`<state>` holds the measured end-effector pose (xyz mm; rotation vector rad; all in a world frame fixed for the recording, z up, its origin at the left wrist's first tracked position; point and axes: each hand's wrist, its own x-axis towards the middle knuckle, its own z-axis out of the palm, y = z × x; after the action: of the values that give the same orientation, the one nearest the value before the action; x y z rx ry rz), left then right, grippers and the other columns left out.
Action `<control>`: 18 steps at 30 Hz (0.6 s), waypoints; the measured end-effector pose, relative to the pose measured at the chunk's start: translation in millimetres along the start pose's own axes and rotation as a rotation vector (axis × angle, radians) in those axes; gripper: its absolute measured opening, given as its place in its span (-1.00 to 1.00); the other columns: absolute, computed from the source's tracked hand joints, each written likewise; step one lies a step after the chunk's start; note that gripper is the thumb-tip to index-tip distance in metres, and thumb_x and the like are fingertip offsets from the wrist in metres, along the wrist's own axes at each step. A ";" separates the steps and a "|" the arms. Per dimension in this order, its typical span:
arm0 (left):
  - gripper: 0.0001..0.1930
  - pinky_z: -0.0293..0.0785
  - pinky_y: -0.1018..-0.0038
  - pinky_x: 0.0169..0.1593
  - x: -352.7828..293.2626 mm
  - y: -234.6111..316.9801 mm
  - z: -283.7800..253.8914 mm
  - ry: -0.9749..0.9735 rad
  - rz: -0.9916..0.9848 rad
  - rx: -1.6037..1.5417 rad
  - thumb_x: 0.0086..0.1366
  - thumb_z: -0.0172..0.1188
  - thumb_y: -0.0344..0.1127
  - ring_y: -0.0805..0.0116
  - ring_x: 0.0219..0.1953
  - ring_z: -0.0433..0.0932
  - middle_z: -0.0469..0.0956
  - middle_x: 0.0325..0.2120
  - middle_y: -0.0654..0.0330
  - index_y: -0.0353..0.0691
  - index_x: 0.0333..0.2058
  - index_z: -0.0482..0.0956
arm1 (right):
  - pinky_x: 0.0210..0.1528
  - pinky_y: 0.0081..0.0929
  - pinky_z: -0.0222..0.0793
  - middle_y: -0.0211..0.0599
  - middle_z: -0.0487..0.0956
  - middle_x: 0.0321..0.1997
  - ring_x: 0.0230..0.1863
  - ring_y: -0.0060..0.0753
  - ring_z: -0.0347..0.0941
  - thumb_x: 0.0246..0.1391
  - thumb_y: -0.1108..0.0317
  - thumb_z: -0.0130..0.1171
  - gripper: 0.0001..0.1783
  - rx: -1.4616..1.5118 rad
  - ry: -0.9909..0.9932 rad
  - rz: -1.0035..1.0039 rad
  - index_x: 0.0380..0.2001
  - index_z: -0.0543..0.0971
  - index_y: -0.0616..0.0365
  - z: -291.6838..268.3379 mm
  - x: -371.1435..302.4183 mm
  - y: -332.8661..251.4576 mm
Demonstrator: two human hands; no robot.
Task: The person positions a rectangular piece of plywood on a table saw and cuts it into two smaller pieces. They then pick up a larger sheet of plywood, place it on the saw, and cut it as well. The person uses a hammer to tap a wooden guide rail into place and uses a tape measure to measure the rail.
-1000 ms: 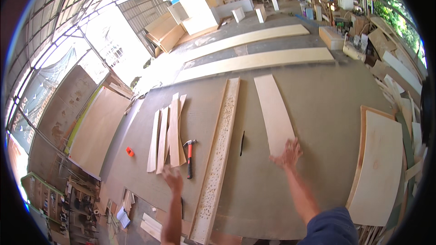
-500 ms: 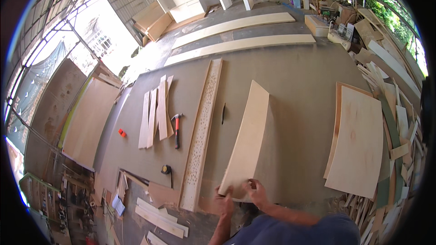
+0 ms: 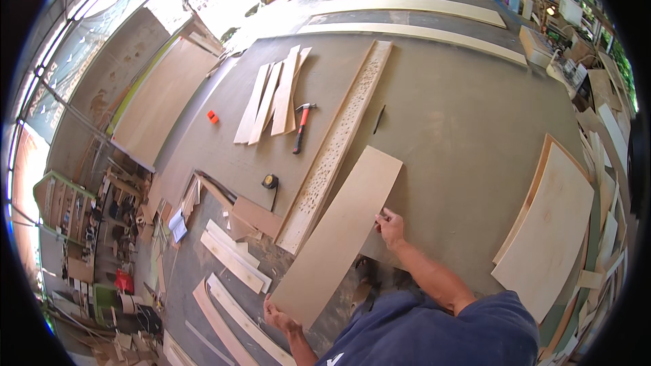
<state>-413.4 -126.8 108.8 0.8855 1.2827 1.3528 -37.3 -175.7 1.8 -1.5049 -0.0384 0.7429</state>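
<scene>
A pale wooden board (image 3: 342, 230) lies slanted across the near edge of the large grey-brown work table, its broad face up. The fingers of my left hand (image 3: 281, 318) grip its near left end, which juts past the table edge. On its right long side, my right hand (image 3: 390, 228) pinches the edge partway along. Just left of the board runs a long, narrow wooden panel (image 3: 339, 139) with raised edges and many pale specks down its middle. A thin black stick-like tool (image 3: 379, 119) rests beyond the board's far end.
Left on the table are a claw hammer (image 3: 303, 129), several thin wood strips (image 3: 271, 98), a tape measure (image 3: 270, 181) and a small orange object (image 3: 213, 117). Stacked sheets (image 3: 546, 224) lie right. Two long planks (image 3: 413, 5) lie at the far side; offcuts (image 3: 234, 254) lie near left.
The board has come nearer and to the left, turning from tilted up to face up. My left hand moved down-left with it; my right hand shifted up its right edge. The view has swung.
</scene>
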 end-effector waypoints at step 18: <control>-0.88 0.54 0.44 -0.26 61.7 -131.5 -88.3 0.295 -0.081 0.166 0.33 0.11 -0.50 0.36 -0.32 0.56 0.55 -0.31 0.14 -0.38 -0.18 0.48 | -0.27 -0.24 0.47 -0.17 0.49 -0.27 -0.28 -0.19 0.54 0.03 0.38 0.38 -0.60 -0.670 0.255 -0.422 -0.04 0.65 0.31 77.5 -1.0 22.6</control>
<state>-486.5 -99.1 -42.2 0.7548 1.6592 1.3627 -83.3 -110.4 -9.7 -2.1259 -0.4349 0.1875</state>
